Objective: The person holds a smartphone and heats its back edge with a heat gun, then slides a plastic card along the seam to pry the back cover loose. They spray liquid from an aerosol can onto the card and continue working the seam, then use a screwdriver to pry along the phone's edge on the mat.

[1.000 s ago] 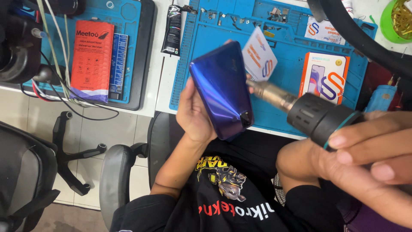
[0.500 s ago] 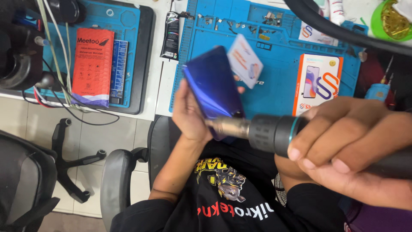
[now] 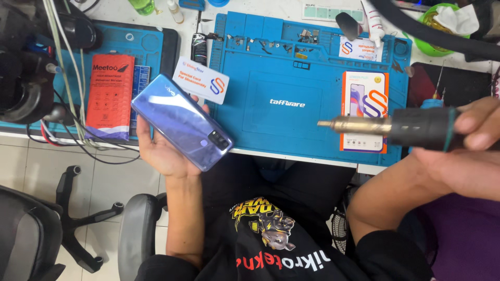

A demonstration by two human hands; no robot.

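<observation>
— While the left hand (image 3: 164, 151) is raised palm up over the lap, what does it carry?

— It carries a blue-violet phone (image 3: 181, 122), back side up, the camera block toward the body. The fingers are wrapped around the edges from below, so the hand is clamped on the phone. A white card (image 3: 201, 80) sticks out behind the phone's far edge; if a finger pinches it, I cannot tell.

— And the right hand (image 3: 469, 151)?

— It is closed around the black handle of a hot air tool (image 3: 396, 126), held level. The brass nozzle points left, toward the phone, but is well apart from it.

— What lies around them?

— Under the nozzle, on the blue work mat (image 3: 291, 62), lies a small box with an orange frame (image 3: 364, 91). Small screws and parts lie along the mat's far edge. On the left lies a red packet (image 3: 108, 96) on a second mat, with cables (image 3: 67, 104) hanging across it.

— And the room?

— The white table (image 3: 250, 6) carries both mats. A green bowl (image 3: 437, 36) sits at the far right. Below, office chairs (image 3: 31, 244) stand on a light tiled floor (image 3: 21, 166).
</observation>
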